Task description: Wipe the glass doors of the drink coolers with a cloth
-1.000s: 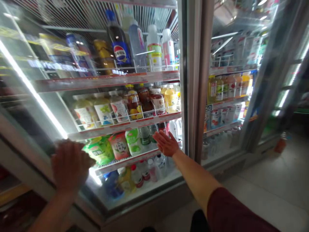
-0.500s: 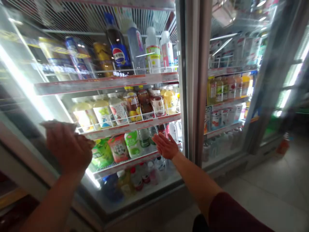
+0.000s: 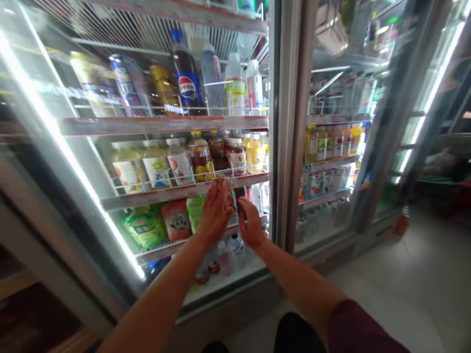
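My left hand lies flattened over a crumpled, brownish cleaning cloth against the glass door of a drinks fridge. Only the cloth's upper edge shows past the fingers; the hand covers the rest. Just to the right, my right hand is raised at the glass with its fingers slightly bent and apart, holding nothing. Whether it touches the pane I cannot tell. Behind the hands, inside the fridge, are a red drink pouch, a green pouch and a row of bottles.
A metal door post stands to the right of my hands, with a second glass-fronted fridge section beyond it. An orange bottle is on the tiled floor at the right. Lit strips run along the fridge's left side.
My left hand has swept the cloth from the left edge of the pane rightward to beside my right hand. My right hand's fingers are more bent. The view has shifted slightly.
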`<state>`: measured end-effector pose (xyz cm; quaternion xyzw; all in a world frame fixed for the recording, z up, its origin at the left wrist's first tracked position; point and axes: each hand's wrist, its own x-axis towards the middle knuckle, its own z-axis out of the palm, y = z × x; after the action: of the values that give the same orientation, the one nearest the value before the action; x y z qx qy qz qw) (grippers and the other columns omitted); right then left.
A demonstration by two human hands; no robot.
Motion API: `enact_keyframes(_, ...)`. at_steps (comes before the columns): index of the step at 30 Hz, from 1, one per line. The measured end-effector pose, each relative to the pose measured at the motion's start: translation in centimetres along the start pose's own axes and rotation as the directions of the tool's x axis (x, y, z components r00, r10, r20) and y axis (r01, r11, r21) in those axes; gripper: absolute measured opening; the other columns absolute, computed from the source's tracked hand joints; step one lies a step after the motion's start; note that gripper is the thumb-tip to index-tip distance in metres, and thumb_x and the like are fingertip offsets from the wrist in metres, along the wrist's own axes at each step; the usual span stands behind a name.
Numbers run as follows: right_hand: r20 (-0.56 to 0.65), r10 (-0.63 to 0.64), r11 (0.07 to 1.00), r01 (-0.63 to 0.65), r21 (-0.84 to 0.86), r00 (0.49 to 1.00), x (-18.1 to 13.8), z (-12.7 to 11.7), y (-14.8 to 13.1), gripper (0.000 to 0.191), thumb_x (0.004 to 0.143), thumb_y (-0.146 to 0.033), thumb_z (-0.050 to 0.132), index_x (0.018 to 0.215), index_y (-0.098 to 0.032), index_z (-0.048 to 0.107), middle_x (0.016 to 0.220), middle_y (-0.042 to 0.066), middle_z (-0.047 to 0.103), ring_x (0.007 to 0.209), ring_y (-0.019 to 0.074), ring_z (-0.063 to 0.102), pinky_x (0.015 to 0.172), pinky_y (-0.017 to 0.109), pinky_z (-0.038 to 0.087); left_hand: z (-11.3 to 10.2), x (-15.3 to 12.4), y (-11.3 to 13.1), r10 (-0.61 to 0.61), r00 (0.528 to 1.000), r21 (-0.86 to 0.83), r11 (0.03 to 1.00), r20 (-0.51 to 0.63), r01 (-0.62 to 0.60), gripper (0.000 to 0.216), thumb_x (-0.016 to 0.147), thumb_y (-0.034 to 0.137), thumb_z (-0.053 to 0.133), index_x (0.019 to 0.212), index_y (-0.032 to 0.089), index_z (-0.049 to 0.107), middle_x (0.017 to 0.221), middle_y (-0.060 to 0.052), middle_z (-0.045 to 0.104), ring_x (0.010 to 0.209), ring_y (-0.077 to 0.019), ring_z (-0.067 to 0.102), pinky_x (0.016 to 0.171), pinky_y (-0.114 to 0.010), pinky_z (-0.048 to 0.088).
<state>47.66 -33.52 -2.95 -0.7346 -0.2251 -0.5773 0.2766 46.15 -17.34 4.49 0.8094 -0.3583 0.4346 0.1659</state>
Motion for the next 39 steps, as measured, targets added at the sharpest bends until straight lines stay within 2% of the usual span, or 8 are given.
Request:
enact_keyframes(3,-0.115,0.157,0.987,-0.154,0.033,0.981,1.5,-0.6,-2.0,0.057,0.103,-0.024,0.035,0.159,-0.019,0.025,0.15,0.015,0.05,0.142,0.022,0.045,0.116,0.045,0.044,1.3,0.1,0.6,0.001,1.0,-0.134,0.991,-0.029,-0.005,0.069,0.104,0.055,0.012,0.161,0.022,-0.009,0.168,-0.014,0.015,0.156,-0.0232,0.004,0.127,-0.048,0.019)
enact_keyframes(9,0.091,-0.091,0.99,0.1,-0.098,0.992,1.6,1.1,-1.7,0.066,0.1,-0.022,0.041,0.161,-0.016,0.018,0.157,0.015,0.042,0.151,0.0262,0.03,0.121,0.048,0.038,0.3,-1.1,1.1,0.0,0.993,-0.085,0.996,-0.114,-0.01,0.066,0.106,0.045,0.023,0.162,0.02,-0.002,0.166,-0.015,0.021,0.153,-0.0221,0.024,0.122,-0.042,0.032)
enact_keyframes(16,0.108,-0.123,0.978,0.139,-0.153,0.987,-5.5,-0.9,3.4,0.062,0.097,-0.024,0.051,0.156,-0.023,0.031,0.14,0.014,0.058,0.132,0.0294,0.054,0.107,0.052,0.052,-4.8,-9.4,-7.9,0.015,0.972,0.421,0.903,-0.235,0.088,0.068,0.097,0.03,0.055,0.159,0.03,0.027,0.16,-0.011,0.035,0.154,-0.0285,0.019,0.126,-0.055,0.014)
enact_keyframes(21,-0.065,-0.037,0.983,0.025,-0.181,0.997,-1.4,-1.6,4.7,0.059,0.097,-0.024,0.053,0.153,-0.018,0.034,0.152,0.021,0.045,0.144,0.0341,0.041,0.108,0.059,0.049,-4.8,-12.3,-11.6,0.046,0.968,0.519,0.85,-0.246,0.091,0.077,0.093,0.033,0.06,0.159,0.035,0.02,0.156,-0.008,0.042,0.153,-0.0255,0.019,0.127,-0.054,0.01)
enact_keyframes(24,-0.082,-0.067,0.981,0.051,-0.185,0.994,-0.4,-1.2,4.7,0.062,0.098,-0.018,0.048,0.157,-0.02,0.029,0.159,0.019,0.038,0.149,0.0334,0.034,0.112,0.061,0.045,-4.4,-12.4,-11.7,0.042,0.969,0.522,0.848,-0.245,0.095,0.078,0.092,0.034,0.062,0.159,0.035,0.021,0.155,-0.007,0.045,0.153,-0.0244,0.022,0.128,-0.051,0.007)
enact_keyframes(29,0.124,-0.234,0.939,0.257,-0.228,0.964,-4.2,-0.1,3.5,0.07,0.097,-0.013,0.046,0.161,-0.025,0.022,0.163,0.012,0.033,0.151,0.0302,0.032,0.113,0.054,0.046,-4.4,-12.4,-11.3,0.045,0.967,0.524,0.846,-0.251,0.097,0.079,0.091,0.035,0.064,0.159,0.035,0.024,0.154,-0.006,0.047,0.153,-0.0226,0.023,0.128,-0.048,0.006)
enact_keyframes(33,0.165,-0.162,0.935,0.205,-0.289,0.973,-2.4,0.8,1.3,0.077,0.098,-0.03,0.053,0.162,-0.015,0.013,0.165,0.02,0.024,0.152,0.0357,0.027,0.117,0.057,0.038,-4.4,-12.5,-11.2,0.028,0.968,0.538,0.835,-0.25,0.115,0.075,0.091,0.037,0.063,0.157,0.038,0.027,0.157,-0.003,0.042,0.153,-0.023,0.024,0.128,-0.05,0.01)
enact_keyframes(39,0.102,-0.174,0.924,0.198,-0.326,0.98,-2.3,1.8,2.7,0.068,0.101,-0.016,0.039,0.162,-0.015,0.009,0.163,0.018,0.032,0.154,0.0286,0.024,0.119,0.052,0.037,-4.5,-12.2,-10.5,0.045,0.964,0.523,0.846,-0.263,0.103,0.074,0.094,0.036,0.06,0.159,0.028,0.025,0.158,-0.008,0.039,0.154,-0.024,0.018,0.128,-0.048,0.007)
